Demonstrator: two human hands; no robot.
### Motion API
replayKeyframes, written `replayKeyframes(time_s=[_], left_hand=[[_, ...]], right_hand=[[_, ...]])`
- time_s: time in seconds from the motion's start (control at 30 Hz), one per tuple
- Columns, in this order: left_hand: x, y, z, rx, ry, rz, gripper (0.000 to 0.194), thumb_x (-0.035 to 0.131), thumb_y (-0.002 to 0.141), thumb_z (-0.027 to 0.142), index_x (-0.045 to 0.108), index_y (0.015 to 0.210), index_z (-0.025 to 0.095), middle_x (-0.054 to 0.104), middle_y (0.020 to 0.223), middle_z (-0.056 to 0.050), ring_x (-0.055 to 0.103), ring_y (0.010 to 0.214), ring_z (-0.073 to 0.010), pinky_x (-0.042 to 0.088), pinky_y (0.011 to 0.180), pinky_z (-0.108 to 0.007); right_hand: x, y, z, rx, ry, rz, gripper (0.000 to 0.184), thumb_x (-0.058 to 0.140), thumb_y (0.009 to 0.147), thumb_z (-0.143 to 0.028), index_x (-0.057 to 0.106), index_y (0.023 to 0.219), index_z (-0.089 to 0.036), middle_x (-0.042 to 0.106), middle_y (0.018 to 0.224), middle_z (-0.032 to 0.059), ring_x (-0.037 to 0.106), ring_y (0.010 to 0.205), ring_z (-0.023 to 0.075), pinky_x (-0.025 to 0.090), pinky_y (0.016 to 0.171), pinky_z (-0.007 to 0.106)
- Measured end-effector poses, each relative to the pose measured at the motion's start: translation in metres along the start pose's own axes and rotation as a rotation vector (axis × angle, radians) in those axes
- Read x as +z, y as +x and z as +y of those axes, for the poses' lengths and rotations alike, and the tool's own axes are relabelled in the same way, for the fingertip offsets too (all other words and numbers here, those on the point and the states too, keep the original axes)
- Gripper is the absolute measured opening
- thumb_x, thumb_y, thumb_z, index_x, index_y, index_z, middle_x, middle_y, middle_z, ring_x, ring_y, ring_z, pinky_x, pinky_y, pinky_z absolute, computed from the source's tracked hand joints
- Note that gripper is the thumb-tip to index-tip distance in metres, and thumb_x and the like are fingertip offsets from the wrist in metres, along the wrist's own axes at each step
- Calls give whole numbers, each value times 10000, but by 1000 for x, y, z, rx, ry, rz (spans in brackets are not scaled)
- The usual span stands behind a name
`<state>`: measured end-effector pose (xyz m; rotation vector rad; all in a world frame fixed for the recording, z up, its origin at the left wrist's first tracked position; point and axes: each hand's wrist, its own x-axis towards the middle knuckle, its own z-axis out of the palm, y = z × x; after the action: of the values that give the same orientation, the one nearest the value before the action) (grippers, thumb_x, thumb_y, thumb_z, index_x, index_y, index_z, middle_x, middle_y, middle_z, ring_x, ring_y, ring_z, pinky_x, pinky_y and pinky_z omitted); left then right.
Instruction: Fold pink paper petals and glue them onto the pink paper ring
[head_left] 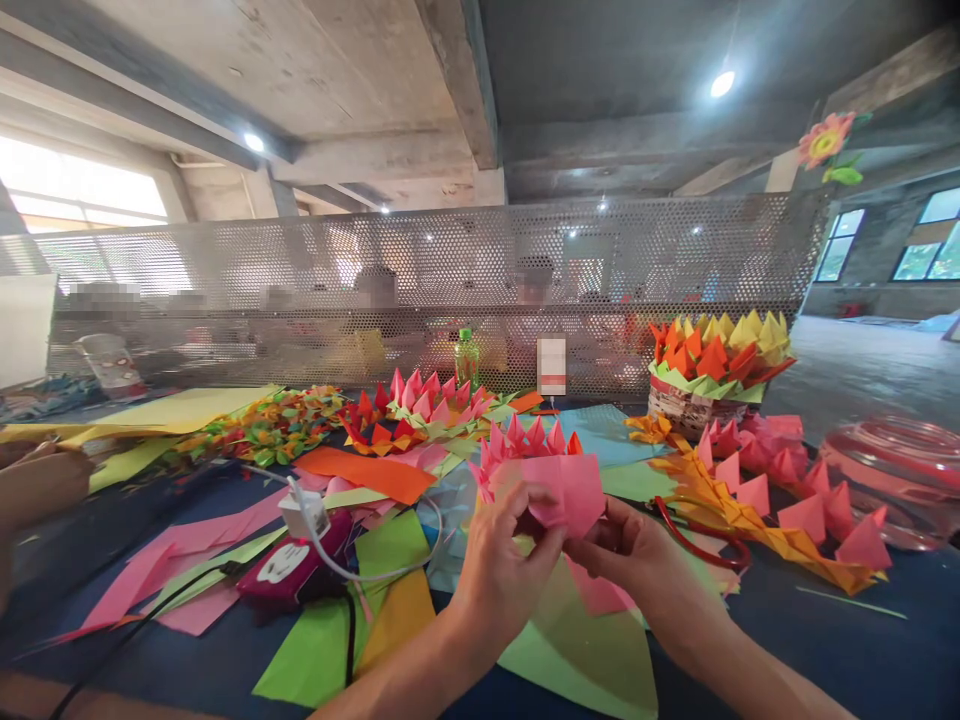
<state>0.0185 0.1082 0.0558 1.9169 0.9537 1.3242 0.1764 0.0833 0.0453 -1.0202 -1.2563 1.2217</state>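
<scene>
Between my two hands, in front of me, is a sheet of pink paper, raised above the table. My left hand pinches its lower left side. The fingers of my right hand close on its lower right corner. Just behind the sheet stands a ring of pink folded paper points. Below my hands lies a large light green paper piece. Red-handled scissors rest to the right of my right hand, partly hidden.
A purple power strip with a white charger and cables sits at left. Pink, green and orange papers lie about. Yellow and pink folded pieces and a pink plastic container are at right. Another person's hand shows far left. A perforated metal screen stands behind.
</scene>
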Motion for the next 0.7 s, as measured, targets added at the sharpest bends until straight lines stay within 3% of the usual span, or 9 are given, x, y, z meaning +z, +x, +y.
replayKeyframes(time_s=[0.13, 0.27, 0.43, 0.7], left_hand=[[3, 1, -1, -36, -230, 2, 551, 629, 755, 108, 374, 1228, 228, 678, 920, -16, 645, 727, -133, 520, 683, -244], [4, 4, 1, -81, -431, -3, 712, 667, 743, 99, 244, 1298, 238, 681, 983, -37, 668, 798, -153, 526, 741, -274], [0, 9, -1, -189, -560, -86, 677, 744, 711, 158, 338, 1252, 174, 714, 921, -74, 679, 809, -191, 521, 740, -291], [-8, 10, 3, -288, -685, -162, 566, 831, 648, 268, 550, 1115, 117, 725, 959, -132, 681, 848, -229, 507, 762, -303]], right_hand=[[-2, 1, 5, -23, 14, -8, 402, 781, 710, -429, 614, 976, -178, 590, 714, -18, 435, 590, 95, 314, 545, 207], [-1, 1, 5, -56, -9, 9, 398, 769, 727, -434, 600, 991, -187, 591, 709, -22, 489, 613, 114, 364, 571, 224], [4, -2, 0, -133, -37, 65, 328, 744, 766, -391, 582, 976, -199, 613, 748, 2, 584, 758, 179, 451, 691, 279], [5, -8, 0, -176, -102, 69, 306, 714, 793, -389, 576, 1008, -222, 627, 798, 21, 615, 820, 215, 498, 733, 306]])
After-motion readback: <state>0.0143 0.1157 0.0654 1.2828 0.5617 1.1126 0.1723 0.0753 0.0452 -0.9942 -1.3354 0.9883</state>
